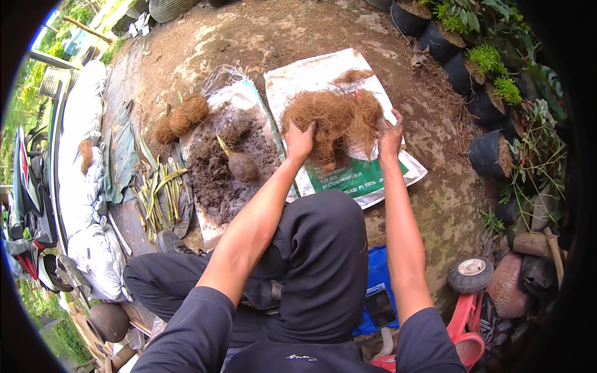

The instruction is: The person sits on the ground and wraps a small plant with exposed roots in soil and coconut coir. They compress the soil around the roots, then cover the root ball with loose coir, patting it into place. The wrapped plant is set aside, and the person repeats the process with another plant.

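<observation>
A loose mat of brown coconut fibre (329,109) lies over a white woven sack (298,77) with a green printed panel. My left hand (300,141) grips the mat's near left edge, some fingers hidden in the strands. At the opposite edge, my right hand (390,136) pinches fibre, with one finger raised. To the left, a second white sack (221,99) is covered with dark, crumbly fibrous material (212,154). On that material rests a sprouted coconut (243,168), its pale yellow shoot pointing up and left.
Rolled fibre bundles (189,114) and cut leaf strips (161,198) lie left of the sacks. White filled bags (86,200) line the far left. Black potted plants (489,154) stand along the right. A red wheeled object (471,298) and a phone (380,307) on blue material are near my right side.
</observation>
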Demonstrator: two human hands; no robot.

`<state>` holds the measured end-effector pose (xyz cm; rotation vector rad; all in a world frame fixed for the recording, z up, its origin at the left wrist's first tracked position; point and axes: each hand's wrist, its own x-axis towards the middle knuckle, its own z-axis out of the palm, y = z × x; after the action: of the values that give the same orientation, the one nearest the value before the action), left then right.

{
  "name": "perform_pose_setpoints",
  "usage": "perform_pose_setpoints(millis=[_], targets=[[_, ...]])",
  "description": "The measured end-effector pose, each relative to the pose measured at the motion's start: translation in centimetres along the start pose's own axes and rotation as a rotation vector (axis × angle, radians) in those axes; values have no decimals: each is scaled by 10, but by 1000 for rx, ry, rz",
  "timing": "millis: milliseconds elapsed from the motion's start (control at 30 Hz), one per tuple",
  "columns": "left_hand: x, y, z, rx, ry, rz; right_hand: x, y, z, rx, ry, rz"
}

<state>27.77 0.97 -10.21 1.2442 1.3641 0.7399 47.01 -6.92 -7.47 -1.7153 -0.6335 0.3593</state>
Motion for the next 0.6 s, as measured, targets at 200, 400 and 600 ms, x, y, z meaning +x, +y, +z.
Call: perform_pose_setpoints(millis=[200,400,600], targets=[[5,30,20,292,210,143,17,-28,-31,766,153,217],[-4,57,20,402,61,148,20,-63,-44,1018,-115,275],[-21,91,-18,259,132,229,-8,-62,-5,985,-192,500]])
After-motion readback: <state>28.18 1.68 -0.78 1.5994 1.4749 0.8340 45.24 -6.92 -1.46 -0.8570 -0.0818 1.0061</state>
